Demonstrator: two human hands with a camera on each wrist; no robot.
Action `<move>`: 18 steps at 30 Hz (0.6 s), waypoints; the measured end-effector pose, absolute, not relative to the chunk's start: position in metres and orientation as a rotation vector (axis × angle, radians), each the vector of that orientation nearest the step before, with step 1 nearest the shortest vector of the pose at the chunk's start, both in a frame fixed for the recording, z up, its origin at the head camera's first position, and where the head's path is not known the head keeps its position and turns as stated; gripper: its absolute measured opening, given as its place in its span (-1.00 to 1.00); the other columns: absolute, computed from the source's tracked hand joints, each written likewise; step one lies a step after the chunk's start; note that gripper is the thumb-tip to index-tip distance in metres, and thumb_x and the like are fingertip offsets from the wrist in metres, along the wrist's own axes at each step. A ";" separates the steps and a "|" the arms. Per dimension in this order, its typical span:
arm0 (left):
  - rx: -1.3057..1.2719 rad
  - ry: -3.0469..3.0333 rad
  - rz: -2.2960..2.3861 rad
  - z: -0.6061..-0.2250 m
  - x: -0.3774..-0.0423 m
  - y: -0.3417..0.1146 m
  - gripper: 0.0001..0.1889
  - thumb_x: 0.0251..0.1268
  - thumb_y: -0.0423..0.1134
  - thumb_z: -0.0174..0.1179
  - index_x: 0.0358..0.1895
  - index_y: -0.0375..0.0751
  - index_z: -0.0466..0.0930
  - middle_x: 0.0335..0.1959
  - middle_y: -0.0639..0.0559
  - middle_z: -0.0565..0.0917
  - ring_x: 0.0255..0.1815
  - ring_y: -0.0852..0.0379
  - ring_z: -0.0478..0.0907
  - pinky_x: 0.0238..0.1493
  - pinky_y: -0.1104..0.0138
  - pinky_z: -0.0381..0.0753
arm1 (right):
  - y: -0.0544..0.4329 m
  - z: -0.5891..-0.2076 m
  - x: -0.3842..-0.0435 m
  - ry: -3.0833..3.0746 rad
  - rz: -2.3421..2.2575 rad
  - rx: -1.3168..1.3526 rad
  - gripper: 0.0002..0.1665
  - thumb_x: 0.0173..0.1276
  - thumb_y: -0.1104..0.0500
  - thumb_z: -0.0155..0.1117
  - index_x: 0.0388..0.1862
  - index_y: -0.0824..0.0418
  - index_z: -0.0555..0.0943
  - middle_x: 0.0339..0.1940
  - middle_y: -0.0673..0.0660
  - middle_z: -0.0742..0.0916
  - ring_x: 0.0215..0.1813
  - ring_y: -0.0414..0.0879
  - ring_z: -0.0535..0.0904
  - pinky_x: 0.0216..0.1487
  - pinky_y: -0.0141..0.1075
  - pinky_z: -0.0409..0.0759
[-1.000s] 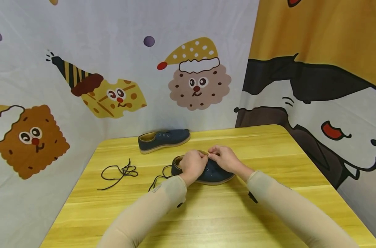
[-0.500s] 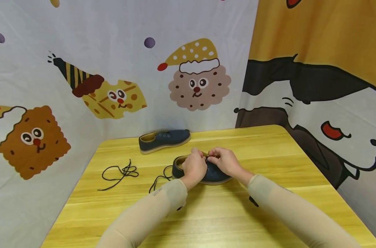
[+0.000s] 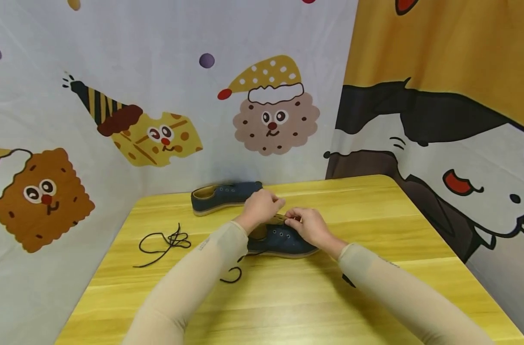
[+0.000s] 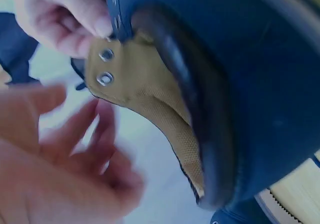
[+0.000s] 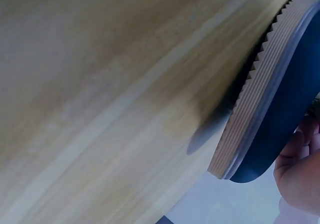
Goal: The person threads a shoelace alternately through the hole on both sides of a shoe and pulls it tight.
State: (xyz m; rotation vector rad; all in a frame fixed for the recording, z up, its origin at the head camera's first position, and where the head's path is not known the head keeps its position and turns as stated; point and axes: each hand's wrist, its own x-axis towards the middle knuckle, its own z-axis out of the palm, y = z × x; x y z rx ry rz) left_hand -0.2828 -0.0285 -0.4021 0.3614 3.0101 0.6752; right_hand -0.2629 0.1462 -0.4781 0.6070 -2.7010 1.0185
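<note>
A navy shoe (image 3: 283, 244) with a tan lining and metal eyelets stands on the table under both hands. My right hand (image 3: 311, 227) pinches the edge of its far eyelet flap (image 4: 120, 71) between thumb and fingers. Just beyond the shoe's opening, my left hand (image 3: 262, 208) is raised. In the left wrist view its fingers are blurred, loosely bent and seem to hold nothing, close beside the flap. A black lace (image 3: 232, 275) trails from the shoe past the left sleeve. A dark bit of lace shows behind the flap.
A second navy shoe (image 3: 220, 194), without a lace, stands at the back of the wooden table (image 3: 287, 302), partly behind the left hand. A loose black lace (image 3: 168, 243) lies coiled at the left. A printed curtain (image 3: 175, 57) hangs behind the table.
My left hand has moved off the shoe's near side, up and away beyond the opening, uncovering the near eyelets. The lace end has shifted toward the front. My right hand stays at the flap.
</note>
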 end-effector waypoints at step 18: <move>0.246 2.476 0.751 -0.412 -0.329 -0.012 -0.77 0.23 -0.14 0.28 -0.54 -0.14 0.61 -0.55 0.07 0.41 -0.58 0.10 0.29 -0.51 0.32 0.30 | 0.150 -0.474 -0.260 -2.641 1.044 0.633 -0.95 0.28 0.13 0.43 -0.29 0.07 0.75 -0.35 -0.04 0.81 -0.41 -0.21 0.61 -0.40 -0.43 0.50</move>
